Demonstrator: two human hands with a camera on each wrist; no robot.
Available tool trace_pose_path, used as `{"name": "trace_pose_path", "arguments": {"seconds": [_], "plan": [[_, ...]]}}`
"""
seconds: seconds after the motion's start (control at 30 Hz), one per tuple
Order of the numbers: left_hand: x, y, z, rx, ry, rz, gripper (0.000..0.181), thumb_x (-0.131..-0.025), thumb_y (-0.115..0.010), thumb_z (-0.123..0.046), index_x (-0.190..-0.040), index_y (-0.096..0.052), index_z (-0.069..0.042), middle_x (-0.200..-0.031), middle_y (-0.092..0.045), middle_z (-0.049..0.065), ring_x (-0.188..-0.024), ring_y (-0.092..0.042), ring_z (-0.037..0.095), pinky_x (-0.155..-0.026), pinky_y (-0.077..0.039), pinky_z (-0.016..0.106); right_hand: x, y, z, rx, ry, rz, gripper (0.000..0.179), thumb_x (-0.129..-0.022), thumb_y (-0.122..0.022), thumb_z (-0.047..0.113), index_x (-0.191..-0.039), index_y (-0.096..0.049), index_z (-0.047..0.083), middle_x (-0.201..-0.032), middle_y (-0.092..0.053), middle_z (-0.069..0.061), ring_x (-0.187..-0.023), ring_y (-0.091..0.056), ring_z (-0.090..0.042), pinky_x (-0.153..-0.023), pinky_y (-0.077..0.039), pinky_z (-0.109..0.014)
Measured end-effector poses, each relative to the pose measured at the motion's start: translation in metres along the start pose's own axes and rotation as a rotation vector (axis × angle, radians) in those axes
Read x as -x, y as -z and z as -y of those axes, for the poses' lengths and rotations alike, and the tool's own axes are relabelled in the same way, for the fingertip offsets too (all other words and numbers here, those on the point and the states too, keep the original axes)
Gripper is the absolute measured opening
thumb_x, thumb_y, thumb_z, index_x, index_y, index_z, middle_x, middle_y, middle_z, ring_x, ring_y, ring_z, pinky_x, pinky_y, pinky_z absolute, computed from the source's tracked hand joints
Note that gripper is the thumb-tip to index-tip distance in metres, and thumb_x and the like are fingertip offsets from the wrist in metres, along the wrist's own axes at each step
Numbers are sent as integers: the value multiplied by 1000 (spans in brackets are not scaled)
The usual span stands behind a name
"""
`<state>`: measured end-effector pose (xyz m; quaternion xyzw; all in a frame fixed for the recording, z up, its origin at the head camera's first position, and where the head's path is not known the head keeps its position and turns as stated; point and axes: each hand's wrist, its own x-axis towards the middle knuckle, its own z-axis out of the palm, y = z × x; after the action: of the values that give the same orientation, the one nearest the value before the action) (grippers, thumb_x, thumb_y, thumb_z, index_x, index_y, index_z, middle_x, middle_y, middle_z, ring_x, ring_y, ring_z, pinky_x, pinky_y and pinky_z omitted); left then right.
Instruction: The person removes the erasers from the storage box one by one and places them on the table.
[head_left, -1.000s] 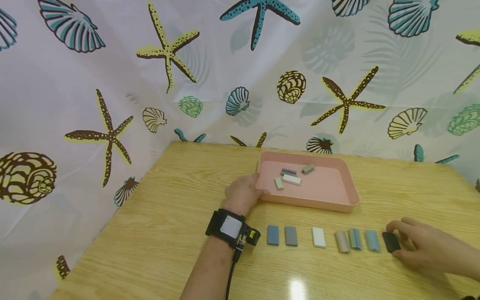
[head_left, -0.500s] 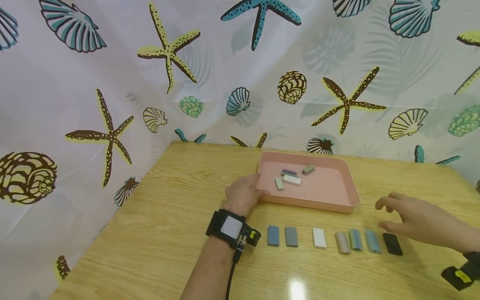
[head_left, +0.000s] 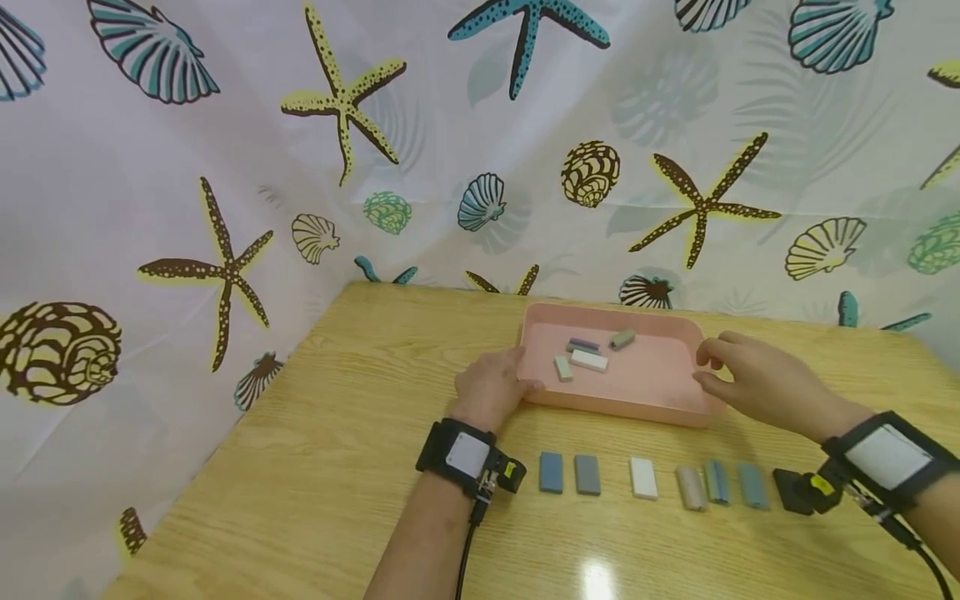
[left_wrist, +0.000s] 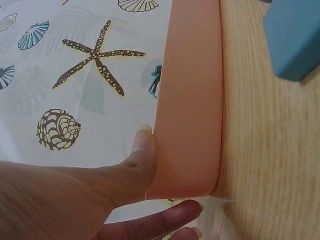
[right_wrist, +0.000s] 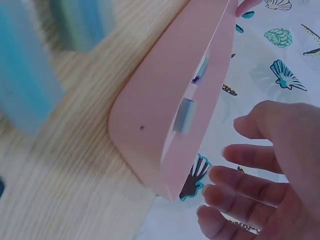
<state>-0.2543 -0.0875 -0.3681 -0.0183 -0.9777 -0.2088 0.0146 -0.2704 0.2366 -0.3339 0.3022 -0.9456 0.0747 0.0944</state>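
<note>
My left hand (head_left: 487,385) holds the left end of a shallow pink tray (head_left: 622,406), its thumb on the front rim in the left wrist view. Inside the tray lie several small eraser-like blocks, among them a white block (head_left: 589,361), a pale green block (head_left: 563,368) and a grey-brown block (head_left: 622,338). My right hand (head_left: 761,383) is at the tray's right end, holding nothing. In the right wrist view its fingers are apart and loosely bent, beside the tray wall (right_wrist: 145,107). Below its wrist camera is a black block (head_left: 791,492), partly hidden.
A row of blocks lies in front of the tray: a blue block (head_left: 551,472), a grey block (head_left: 588,474), a white one, a beige block (head_left: 691,487), a striped blue block (head_left: 717,482) and a light blue block (head_left: 753,486). A shell-print cloth (head_left: 420,150) hangs behind the wooden table (head_left: 337,433).
My right hand has let go of the black block and moved up and left to the tray's right end. The black block stays on the table; the left hand keeps its place.
</note>
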Motion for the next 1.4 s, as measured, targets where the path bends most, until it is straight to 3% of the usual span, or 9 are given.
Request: {"name": "trace_pose_path", "arguments": {"seconds": [0.33,0.6,0.83,1.17,1.4], "plan": [[1,3,-2,-21,9,12,61,-80,-64,-45,-134,-46,-21,-126,-56,4,-107,-54,22,-80,-46,48,-42,-14,5,-25,19,-46,15,-83,-65,19,-89,-58,7,-83,-57,-7,-70,-51,-18,-59,-45,-36],[0,2,-1,-41,16,2,61,-79,-64,-46,-133,-46,-22,-125,-57,3,-105,-55,21,-78,-47,47,-68,-29,9,-48,-12,-27,18,-84,-64,19,-91,-59,4,-84,-59,-9,-74,-53,-21,-65,-47,-41],[0,3,1,-46,19,1,60,-78,-64,-46,-131,-48,-22,-122,-60,3,-101,-56,21,-76,-47,47,-87,-40,13,-41,-31,9,17,-84,-63,20,-87,-57,5,-82,-60,-9,-69,-52,-21,-61,-46,-40],[0,3,3,-38,2,13,61,-81,-62,-47,-135,-44,-25,-128,-55,3,-108,-53,24,-79,-46,47,-104,-51,12,2,-106,84,27,-86,-64,30,-88,-57,5,-76,-59,-8,-62,-51,-19,-51,-42,-37],[-2,1,2,-25,11,22,62,-80,-63,-47,-134,-45,-24,-128,-55,2,-109,-52,22,-81,-45,47,-107,-60,10,10,-120,60,23,-87,-62,28,-81,-57,6,-71,-57,-7,-63,-52,-20,-53,-44,-39]]}}
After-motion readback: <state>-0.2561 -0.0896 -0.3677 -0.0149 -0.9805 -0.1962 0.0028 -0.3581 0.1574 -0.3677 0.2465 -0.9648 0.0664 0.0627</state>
